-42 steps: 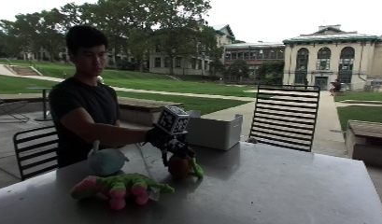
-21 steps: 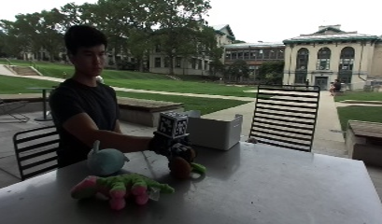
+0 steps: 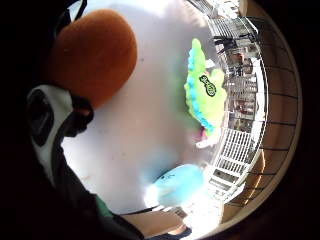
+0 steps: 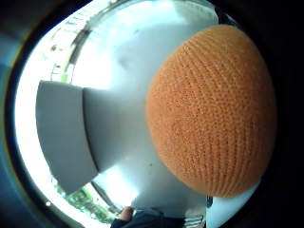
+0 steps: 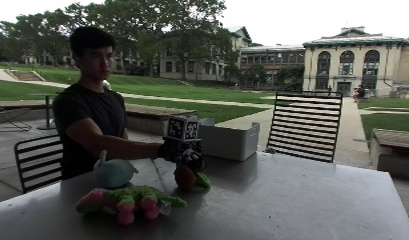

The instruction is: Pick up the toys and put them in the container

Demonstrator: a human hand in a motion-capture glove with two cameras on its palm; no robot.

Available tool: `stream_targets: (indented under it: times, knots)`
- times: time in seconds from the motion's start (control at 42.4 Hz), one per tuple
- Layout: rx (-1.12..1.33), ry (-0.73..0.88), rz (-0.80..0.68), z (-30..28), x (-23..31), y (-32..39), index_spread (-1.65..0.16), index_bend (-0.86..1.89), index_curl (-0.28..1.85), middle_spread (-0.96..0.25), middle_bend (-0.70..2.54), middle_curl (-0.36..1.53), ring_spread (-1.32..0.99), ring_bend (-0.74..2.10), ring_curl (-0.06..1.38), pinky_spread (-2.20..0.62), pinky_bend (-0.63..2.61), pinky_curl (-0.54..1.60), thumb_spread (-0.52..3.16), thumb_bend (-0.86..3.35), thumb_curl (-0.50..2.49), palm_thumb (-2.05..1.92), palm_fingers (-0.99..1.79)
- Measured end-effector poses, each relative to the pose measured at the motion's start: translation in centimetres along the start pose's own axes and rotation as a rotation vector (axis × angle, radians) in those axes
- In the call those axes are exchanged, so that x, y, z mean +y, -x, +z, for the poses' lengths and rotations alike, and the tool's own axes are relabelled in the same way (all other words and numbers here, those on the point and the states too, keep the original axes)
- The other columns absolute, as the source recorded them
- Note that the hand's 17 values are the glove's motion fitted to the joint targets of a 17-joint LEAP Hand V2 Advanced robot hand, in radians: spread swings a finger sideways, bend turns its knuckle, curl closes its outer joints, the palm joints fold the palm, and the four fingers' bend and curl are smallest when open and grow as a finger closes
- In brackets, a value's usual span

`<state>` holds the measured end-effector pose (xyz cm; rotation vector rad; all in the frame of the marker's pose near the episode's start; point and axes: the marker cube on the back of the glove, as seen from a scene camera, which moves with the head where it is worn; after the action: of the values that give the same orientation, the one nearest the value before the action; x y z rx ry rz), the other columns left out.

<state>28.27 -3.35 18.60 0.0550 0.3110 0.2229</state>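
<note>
In the outside view my gloved right hand (image 5: 182, 152) reaches down over the middle of the table and grips the top of an orange knitted toy (image 5: 185, 177) with green leaves. The toy stands upright at the table surface; contact with the table is unclear. This orange toy (image 4: 211, 111) fills much of the thumb side view, and the orange toy (image 3: 92, 55) also sits close to the palm in the little finger side view. The grey-white container (image 5: 229, 140) stands behind the hand, an open box. A green and pink plush toy (image 5: 127, 200) and a round blue toy (image 5: 114, 172) lie on the table to the front left.
The grey table (image 5: 290, 200) stretches out wide to the right of the toys. Black slatted chairs (image 5: 304, 125) stand behind it. The container (image 4: 66, 137) shows beyond the orange toy. The green plush (image 3: 205, 90) and blue toy (image 3: 177, 185) lie apart on the tabletop.
The hand stays on the orange toy at nearly the same spot, with only a slight dip and rise. The other toys have not moved.
</note>
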Motion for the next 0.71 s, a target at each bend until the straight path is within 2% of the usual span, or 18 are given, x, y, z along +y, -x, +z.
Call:
stream_targets:
  times: [0.071,0.259,0.354,0.589,0.707]
  knots:
    - [-0.009,0.003,0.020,-0.5,0.1,-0.2,-0.22,0.89,0.87,-0.19,1.13,0.61,-0.38,1.08,0.46,-0.54,0.75,0.30,1.55,0.78,0.55,1.06,1.30]
    - [-0.073,-0.001,0.065,-3.7,0.6,-0.5,-0.24,0.72,0.92,-0.22,1.05,0.60,-0.40,1.09,0.48,-0.50,0.89,0.36,1.02,0.44,0.62,0.81,0.99]
    - [-0.077,-0.060,0.095,-7.1,0.5,-1.1,-0.25,0.62,0.96,-0.24,0.98,0.59,-0.41,1.08,0.50,-0.49,1.00,0.40,0.89,0.32,0.63,0.70,0.87]
    - [-0.080,-0.204,0.087,-17.4,-0.6,-1.9,-0.29,0.41,1.00,-0.31,0.88,0.58,-0.43,1.06,0.49,-0.47,1.10,0.41,0.73,0.23,0.69,0.68,0.81]
    - [-0.081,-0.240,0.059,-21.6,0.5,0.9,-0.30,0.34,1.04,-0.33,0.85,0.59,-0.44,1.06,0.49,-0.46,1.11,0.41,0.69,0.20,0.72,0.68,0.81]
